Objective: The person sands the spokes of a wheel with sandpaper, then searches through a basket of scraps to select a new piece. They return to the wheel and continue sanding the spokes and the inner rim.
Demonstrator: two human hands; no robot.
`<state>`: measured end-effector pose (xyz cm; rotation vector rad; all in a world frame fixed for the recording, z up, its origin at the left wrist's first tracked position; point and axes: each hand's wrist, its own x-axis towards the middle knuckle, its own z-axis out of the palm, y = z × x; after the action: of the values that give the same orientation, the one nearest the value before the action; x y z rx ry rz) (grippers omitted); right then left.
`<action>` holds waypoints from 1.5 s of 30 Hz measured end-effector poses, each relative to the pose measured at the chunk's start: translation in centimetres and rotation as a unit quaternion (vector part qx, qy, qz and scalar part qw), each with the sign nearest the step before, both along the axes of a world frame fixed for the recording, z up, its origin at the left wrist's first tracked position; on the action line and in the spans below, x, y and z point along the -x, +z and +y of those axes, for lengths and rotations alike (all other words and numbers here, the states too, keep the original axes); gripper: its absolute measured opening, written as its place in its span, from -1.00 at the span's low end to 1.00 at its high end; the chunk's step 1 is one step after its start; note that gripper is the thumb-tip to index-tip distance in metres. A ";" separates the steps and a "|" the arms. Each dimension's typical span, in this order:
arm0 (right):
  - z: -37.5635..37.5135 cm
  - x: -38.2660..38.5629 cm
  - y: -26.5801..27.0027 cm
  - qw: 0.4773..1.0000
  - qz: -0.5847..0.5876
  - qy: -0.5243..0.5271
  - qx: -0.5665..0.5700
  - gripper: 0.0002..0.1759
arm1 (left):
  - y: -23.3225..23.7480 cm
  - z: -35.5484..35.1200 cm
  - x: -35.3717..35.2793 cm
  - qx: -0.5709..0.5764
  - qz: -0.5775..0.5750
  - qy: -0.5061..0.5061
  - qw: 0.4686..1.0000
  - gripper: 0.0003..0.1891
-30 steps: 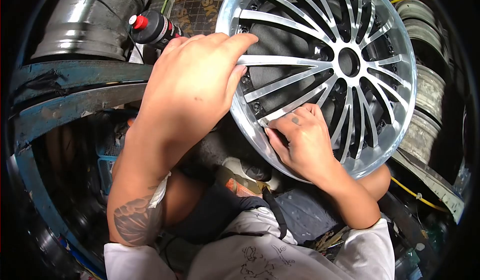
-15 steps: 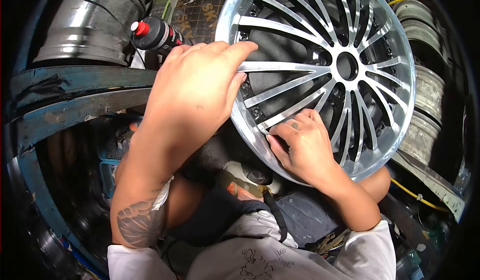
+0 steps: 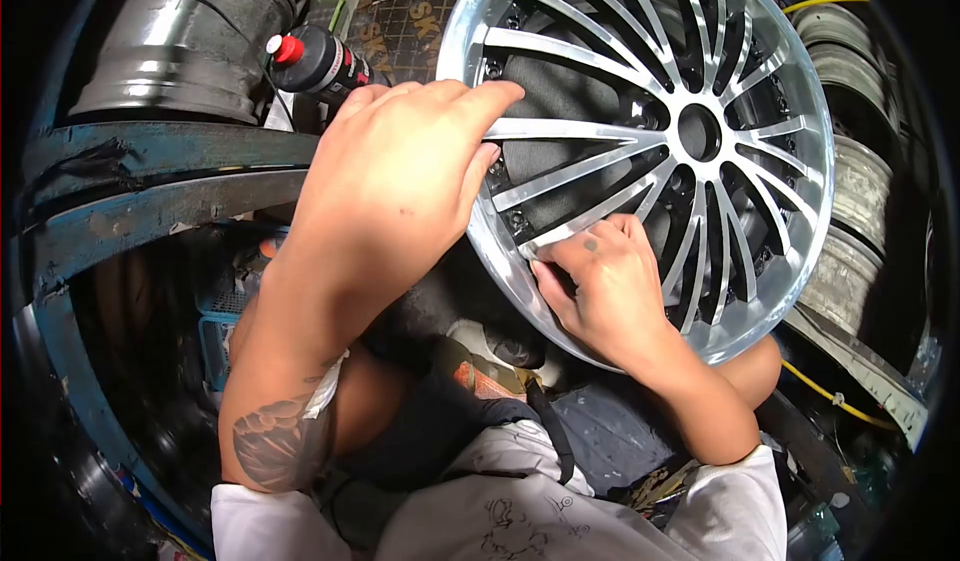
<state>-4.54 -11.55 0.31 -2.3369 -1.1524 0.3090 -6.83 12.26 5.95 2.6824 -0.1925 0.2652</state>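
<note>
A silver multi-spoke wheel rim (image 3: 697,86) with dark gaps between its spokes stands tilted before me. My left hand (image 3: 405,166) is closed over the rim's left edge, its thumb and a finger reaching past the lip toward a spoke. Lower down, my right hand (image 3: 605,281) is pinched at the outer end of a spoke, against the inside of the lip. Whatever those fingertips hold is too small and hidden to make out. Just behind my left hand is a dark bottle (image 3: 315,61) with a red and white cap.
A large metal wheel barrel (image 3: 180,46) sits at the upper left, above blue metal bars (image 3: 170,156). More bare wheels (image 3: 845,171) are stacked on the right. A yellow hose (image 3: 835,393) runs near the lower right. My legs are below the rim.
The view has shifted very slightly. Both hands keep nearly the same places on the rim, with the right fingertips a touch nearer the spoke's outer end.
</note>
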 end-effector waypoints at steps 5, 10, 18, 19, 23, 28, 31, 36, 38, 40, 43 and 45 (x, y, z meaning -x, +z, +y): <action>-0.2 0.1 -0.1 1.000 -0.003 -0.005 -0.007 -0.85 | 0.2 0.2 -0.2 -0.004 0.013 0.001 1.000 -0.59; -0.6 0.2 -0.2 1.000 0.003 -0.005 0.008 -0.86 | 0.0 0.0 -0.1 -0.001 -0.005 -0.004 1.000 -0.59; -1.3 -0.4 1.0 0.849 0.420 -0.219 -0.232 -0.88 | -0.5 -0.4 0.4 0.212 0.162 -0.095 0.959 -0.67; -1.6 -0.6 1.0 0.830 0.451 -0.206 -0.256 -0.86 | -0.3 -0.7 0.4 0.229 0.184 -0.096 0.951 -0.70; -1.7 -0.7 0.8 0.773 0.529 -0.193 -0.291 -0.79 | 0.9 -1.8 -0.6 0.296 0.285 -0.076 0.909 -0.80; -1.5 -0.3 0.6 0.759 0.537 -0.186 -0.319 -0.80 | 1.3 -2.5 -1.1 0.293 0.307 -0.029 0.905 -0.84; -1.6 -0.5 1.2 0.767 0.530 -0.186 -0.309 -0.80 | 0.4 -3.0 -0.7 0.290 0.252 -0.005 0.923 -0.83; -1.8 -0.8 1.8 0.943 0.265 -0.147 -0.139 -0.83 | 0.0 -2.2 -0.5 0.220 0.225 -0.038 0.948 -0.75; -1.8 -0.7 0.6 0.990 0.085 -0.062 -0.096 -0.88 | -0.9 -1.3 -0.5 0.177 0.129 -0.022 0.975 -0.63; -1.4 -0.1 0.2 0.998 0.031 -0.020 -0.053 -0.91 | -0.5 -0.5 -0.8 0.114 0.094 0.023 0.989 -0.54; -1.0 0.3 0.0 0.999 0.015 -0.020 -0.029 -0.90 | -0.5 -0.3 -1.0 0.105 0.085 0.057 0.989 -0.57; -0.8 0.3 0.0 0.999 0.020 -0.018 -0.018 -0.90 | -0.8 -0.4 -0.8 0.113 0.071 0.046 0.990 -0.58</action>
<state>-4.84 -12.39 0.32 -2.3071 -1.0878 0.3181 -6.02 11.90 5.14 2.4763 0.0058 0.1160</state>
